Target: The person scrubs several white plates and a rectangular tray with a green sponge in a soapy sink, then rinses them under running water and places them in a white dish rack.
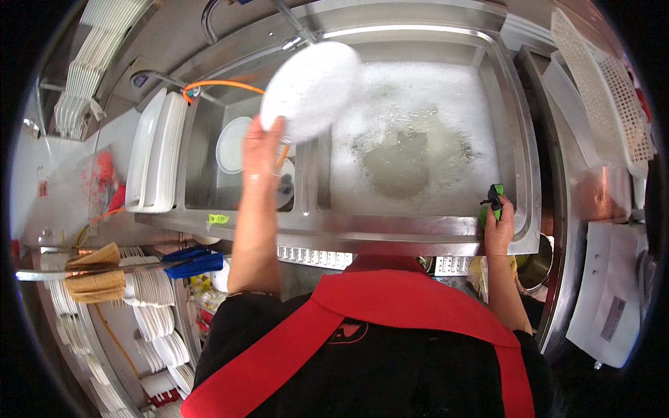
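Observation:
My left hand (263, 149) grips the lower edge of a white plate (313, 91), which is raised over the wall between two steel basins. The plate looks slightly blurred. At the right end of the front edge, my right hand (499, 227) holds a green and black scouring pad (495, 201). Sudsy, cloudy water fills the right sink basin (507, 130); what lies under the water cannot be made out. In the left sink basin (204, 180) rest a round white plate (233, 145) and another white dish with a dark item on it, partly hidden behind my left forearm.
An orange hose (225, 83) runs over the left basin near the faucet (295, 23). White trays (162, 151) stand upright at the sink's left end. Plastic baskets (601, 89) lean at the right. Stacked plates (149, 287) and brown cloths (94, 286) are on racks at lower left.

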The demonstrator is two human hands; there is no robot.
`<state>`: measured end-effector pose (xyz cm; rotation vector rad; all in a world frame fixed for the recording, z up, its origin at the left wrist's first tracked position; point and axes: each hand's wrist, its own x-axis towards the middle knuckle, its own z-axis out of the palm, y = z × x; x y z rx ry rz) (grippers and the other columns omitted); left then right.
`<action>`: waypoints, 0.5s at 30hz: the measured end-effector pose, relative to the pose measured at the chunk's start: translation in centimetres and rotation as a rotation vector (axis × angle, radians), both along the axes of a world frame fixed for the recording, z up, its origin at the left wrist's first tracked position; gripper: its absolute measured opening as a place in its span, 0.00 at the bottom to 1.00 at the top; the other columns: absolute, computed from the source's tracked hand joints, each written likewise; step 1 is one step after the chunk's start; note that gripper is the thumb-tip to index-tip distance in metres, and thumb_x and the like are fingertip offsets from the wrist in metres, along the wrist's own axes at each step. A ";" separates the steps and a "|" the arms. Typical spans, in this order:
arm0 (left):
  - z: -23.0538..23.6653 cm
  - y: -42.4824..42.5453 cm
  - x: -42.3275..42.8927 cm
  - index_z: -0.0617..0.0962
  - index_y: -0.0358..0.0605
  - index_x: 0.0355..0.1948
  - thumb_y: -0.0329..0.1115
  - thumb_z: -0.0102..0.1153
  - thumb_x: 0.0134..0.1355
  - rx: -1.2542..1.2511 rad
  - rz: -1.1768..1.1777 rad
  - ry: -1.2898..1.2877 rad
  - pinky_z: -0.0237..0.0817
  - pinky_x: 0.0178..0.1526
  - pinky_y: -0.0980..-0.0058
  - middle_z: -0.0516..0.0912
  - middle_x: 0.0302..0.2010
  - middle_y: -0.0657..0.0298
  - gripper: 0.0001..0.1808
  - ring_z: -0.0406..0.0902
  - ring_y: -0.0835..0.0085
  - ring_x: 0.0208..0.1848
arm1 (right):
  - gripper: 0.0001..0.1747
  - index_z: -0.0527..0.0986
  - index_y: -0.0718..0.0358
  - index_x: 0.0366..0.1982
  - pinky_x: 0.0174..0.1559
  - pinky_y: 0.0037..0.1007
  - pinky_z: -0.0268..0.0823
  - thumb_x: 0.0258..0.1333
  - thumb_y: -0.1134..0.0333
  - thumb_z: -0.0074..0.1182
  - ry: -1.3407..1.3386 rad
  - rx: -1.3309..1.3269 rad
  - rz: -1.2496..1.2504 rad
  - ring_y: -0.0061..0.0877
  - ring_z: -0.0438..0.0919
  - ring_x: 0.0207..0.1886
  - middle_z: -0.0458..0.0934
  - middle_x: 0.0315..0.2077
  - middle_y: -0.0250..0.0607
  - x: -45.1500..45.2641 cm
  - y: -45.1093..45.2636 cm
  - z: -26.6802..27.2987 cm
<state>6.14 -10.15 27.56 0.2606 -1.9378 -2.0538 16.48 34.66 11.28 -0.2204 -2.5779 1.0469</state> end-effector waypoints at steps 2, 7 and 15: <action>1.4 -4.7 0.5 0.78 0.40 0.46 0.30 0.56 0.63 -0.118 0.077 0.026 0.65 0.49 0.77 0.83 0.41 0.65 0.11 0.76 0.79 0.41 | 0.20 0.70 0.66 0.47 0.54 0.36 0.63 0.49 0.76 0.54 0.024 0.006 0.006 0.46 0.72 0.51 0.74 0.47 0.51 0.0 0.1 -0.2; -5.0 -14.4 -0.5 0.79 0.37 0.46 0.36 0.59 0.61 -0.601 0.316 -0.286 0.66 0.45 0.74 0.83 0.38 0.57 0.15 0.77 0.72 0.37 | 0.17 0.71 0.64 0.47 0.54 0.35 0.63 0.53 0.75 0.53 -0.025 -0.047 -0.011 0.45 0.73 0.51 0.75 0.47 0.51 -0.3 0.0 -0.5; -15.5 -19.6 1.1 0.82 0.43 0.35 0.32 0.61 0.54 -1.092 0.235 -0.554 0.69 0.43 0.65 0.82 0.33 0.52 0.08 0.79 0.57 0.37 | 0.19 0.71 0.65 0.47 0.54 0.34 0.64 0.50 0.76 0.55 -0.034 -0.045 -0.026 0.43 0.73 0.50 0.75 0.47 0.50 -0.2 -0.1 -0.1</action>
